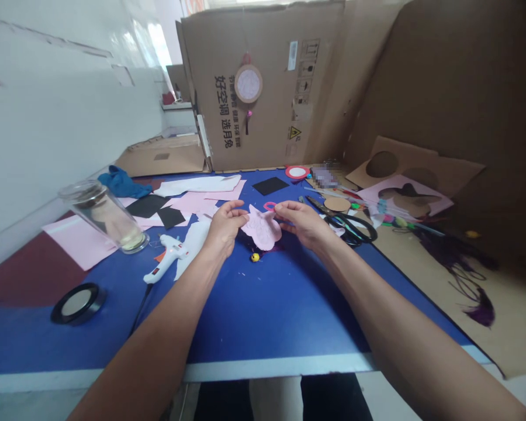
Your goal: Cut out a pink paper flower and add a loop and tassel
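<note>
Over the middle of the blue table, a pale pink paper cutout [263,233] with a wavy outline hangs between my two hands. My left hand [224,228] pinches its left edge between thumb and fingers. At its upper right, my right hand [302,222] is closed on the cutout beside a bright pink loop [269,206]; whether the fingers also grip the loop is hard to see. Just below the cutout are a yellow bead [255,257] and some dark cord. Scissors with black handles [355,229] lie right of my right hand.
Left of my arms are a white glue gun [169,258], a black tape roll [78,304] and a glass jar [109,217]. Pink paper [193,203] and black squares [270,186] lie behind. A cardboard box [272,117] stands at the back; cords and tassels [482,307] lie right.
</note>
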The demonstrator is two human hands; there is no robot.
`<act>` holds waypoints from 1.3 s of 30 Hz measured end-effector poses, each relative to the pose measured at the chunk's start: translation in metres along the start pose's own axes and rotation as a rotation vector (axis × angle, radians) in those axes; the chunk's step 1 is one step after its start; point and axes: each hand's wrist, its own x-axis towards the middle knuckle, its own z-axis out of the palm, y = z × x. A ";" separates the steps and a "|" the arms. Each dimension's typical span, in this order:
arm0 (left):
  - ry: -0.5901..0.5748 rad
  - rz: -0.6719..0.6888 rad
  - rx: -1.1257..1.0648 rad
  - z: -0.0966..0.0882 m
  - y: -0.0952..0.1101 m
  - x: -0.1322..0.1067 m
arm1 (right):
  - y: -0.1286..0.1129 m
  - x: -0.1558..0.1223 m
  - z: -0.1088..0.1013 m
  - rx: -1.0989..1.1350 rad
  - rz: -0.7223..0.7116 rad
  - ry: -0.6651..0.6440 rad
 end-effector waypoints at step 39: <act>-0.156 0.043 0.020 0.005 0.003 -0.008 | -0.005 -0.008 0.014 -0.092 -0.291 -0.006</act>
